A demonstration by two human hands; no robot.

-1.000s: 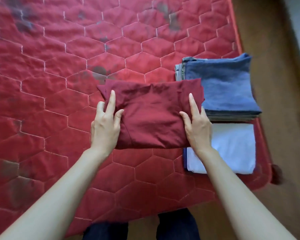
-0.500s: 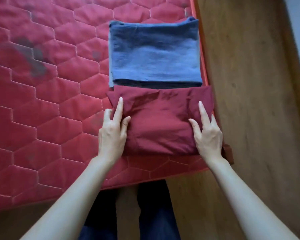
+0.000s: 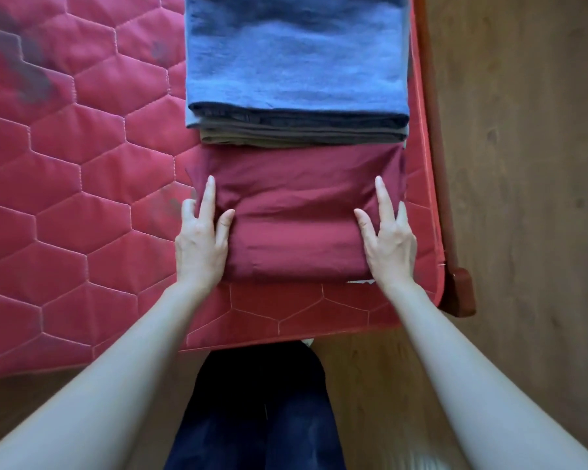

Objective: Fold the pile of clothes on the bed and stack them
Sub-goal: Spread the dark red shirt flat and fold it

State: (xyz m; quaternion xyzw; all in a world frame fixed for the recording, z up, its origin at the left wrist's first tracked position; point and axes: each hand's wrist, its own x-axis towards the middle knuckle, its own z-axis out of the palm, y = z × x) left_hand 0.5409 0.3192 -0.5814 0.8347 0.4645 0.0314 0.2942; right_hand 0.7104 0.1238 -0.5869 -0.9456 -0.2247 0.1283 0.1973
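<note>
Folding of the maroon garment (image 3: 296,215) looks finished: it lies as a flat, compact rectangle near the corner of the bed (image 3: 65,205), on the red quilted mattress. The left hand (image 3: 201,245) holds its left edge and the right hand (image 3: 389,247) holds its right edge. On each hand the index finger lies straight on top of the cloth and the thumb presses on it, while the other fingers curl at the side, so both hands seem to grip the garment at its ends. Whether those fingers go under the cloth cannot be told.

Just behind the garment, touching its far edge, stands a stack of folded clothes (image 3: 296,127) with a blue piece (image 3: 296,52) on top and darker and olive layers under it. A small white bit shows under the near right corner of the maroon garment, so it probably rests on another folded item, but that one is almost fully hidden.

As a judgement, the task is far along: several pieces are already folded and stacked, and no unfolded clothes are seen in this view. What is left seems to be to release this garment where it lies, or to place it on the blue stack. The part of the bed outside the view may hold more clothes.
</note>
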